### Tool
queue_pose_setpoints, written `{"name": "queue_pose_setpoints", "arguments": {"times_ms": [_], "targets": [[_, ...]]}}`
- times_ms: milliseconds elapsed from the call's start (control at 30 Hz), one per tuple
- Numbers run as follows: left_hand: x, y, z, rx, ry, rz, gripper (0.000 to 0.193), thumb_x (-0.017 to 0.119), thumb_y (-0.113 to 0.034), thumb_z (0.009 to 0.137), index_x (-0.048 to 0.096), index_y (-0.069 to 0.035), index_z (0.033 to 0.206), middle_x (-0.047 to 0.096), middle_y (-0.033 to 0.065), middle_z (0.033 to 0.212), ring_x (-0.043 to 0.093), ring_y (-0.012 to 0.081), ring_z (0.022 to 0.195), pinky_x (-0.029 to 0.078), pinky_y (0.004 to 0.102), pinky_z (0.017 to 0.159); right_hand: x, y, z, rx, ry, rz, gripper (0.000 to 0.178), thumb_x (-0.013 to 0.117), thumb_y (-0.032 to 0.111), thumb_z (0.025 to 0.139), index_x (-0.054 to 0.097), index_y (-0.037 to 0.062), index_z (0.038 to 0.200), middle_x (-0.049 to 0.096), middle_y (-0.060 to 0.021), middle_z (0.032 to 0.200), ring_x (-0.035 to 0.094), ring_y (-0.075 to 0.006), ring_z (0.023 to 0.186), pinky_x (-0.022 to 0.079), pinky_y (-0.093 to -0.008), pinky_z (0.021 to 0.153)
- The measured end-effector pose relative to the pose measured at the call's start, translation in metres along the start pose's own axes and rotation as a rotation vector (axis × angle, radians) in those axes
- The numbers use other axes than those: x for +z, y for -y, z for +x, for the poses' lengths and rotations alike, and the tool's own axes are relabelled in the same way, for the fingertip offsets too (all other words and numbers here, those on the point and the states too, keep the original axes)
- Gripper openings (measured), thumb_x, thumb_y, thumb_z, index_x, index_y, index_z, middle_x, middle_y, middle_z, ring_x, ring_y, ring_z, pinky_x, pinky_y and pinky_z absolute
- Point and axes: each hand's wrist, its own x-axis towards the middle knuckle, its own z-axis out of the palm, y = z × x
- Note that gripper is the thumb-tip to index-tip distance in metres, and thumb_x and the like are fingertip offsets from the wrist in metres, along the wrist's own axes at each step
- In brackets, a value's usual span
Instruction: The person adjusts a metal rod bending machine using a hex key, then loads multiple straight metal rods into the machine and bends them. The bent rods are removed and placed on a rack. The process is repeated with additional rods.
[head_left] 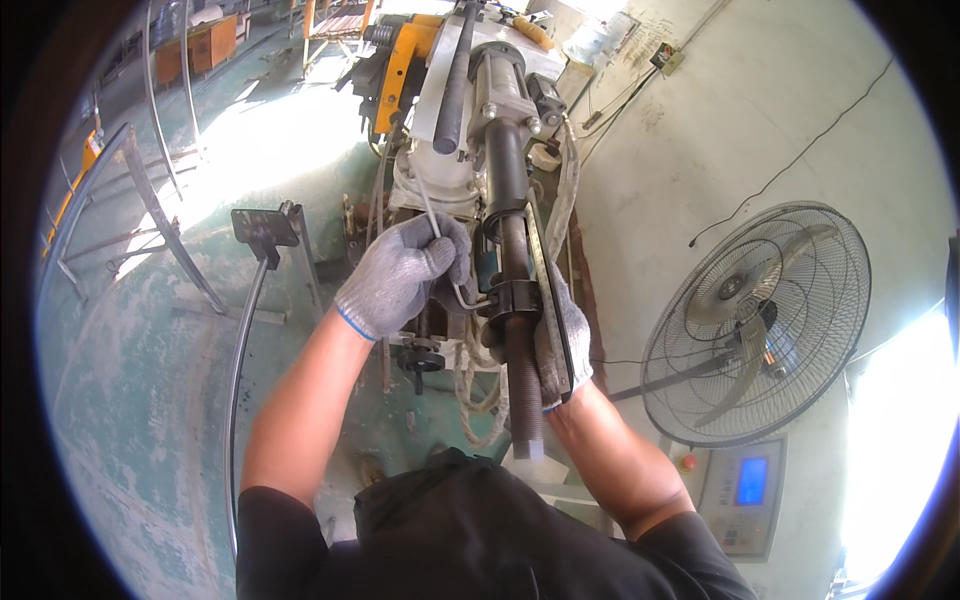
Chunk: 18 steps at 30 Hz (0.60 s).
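My left hand (403, 270), in a grey knit glove, is closed round an L-shaped hex key (434, 222). The key's bent short end meets the side of a black collar (516, 299) on a threaded rod (523, 385). On the rod's other side is my right hand (572, 340), also gloved, curled round the collar from below. A long flat metal strip (548, 300) beside the rod covers part of that hand, and most of its fingers are hidden. Beyond the collar, the rod runs into a dark cylinder (505, 165) on the machine.
A large caged fan (757, 323) stands close on the right, by the wall. Below it is a control panel (740, 497) with a blue screen. At left, a black plate on a stand (265, 228) and metal frames (165, 235) rise from the floor. A handwheel (420, 357) sits under my left wrist.
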Motion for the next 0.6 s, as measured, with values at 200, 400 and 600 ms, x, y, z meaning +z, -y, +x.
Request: {"name": "queue_pose_setpoints", "arguments": {"times_ms": [200,400,600], "targets": [[0.004,-0.001,0.016,-0.172,-0.094,0.04,0.02,0.073,-0.019,0.113,0.071,-0.002,0.123,0.07,0.0055,0.101,0.07,0.0204,0.093,0.063,0.039,0.077,-0.001,-0.005,0.004,-0.016,-0.046,-0.009,0.057,0.046,0.054,0.122,0.067,0.0017,0.133,0.075,-0.0117,0.092,0.075,-0.0252,0.063,0.058,-0.0336,0.048],[0.012,-0.021,0.015,-0.28,-0.12,0.147,0.018,0.07,-0.017,0.115,0.071,0.0,0.122,0.071,0.0072,0.098,0.072,0.0223,0.087,0.065,0.0418,0.074,0.002,-0.003,0.001,-0.001,-0.053,0.008,0.036,0.046,0.038,0.124,0.063,0.0067,0.127,0.069,-0.0108,0.088,0.07,-0.0249,0.065,0.058,-0.0346,0.055],[0.008,-0.031,0.024,-0.426,-0.056,0.188,0.022,0.071,-0.02,0.116,0.071,0.0,0.123,0.077,0.0103,0.1,0.078,0.027,0.083,0.069,0.0476,0.073,0.007,0.002,0.0,0.028,-0.059,0.008,0.036,0.047,0.038,0.123,0.064,0.0065,0.125,0.068,-0.01,0.088,0.071,-0.0247,0.065,0.057,-0.0348,0.053]]}}
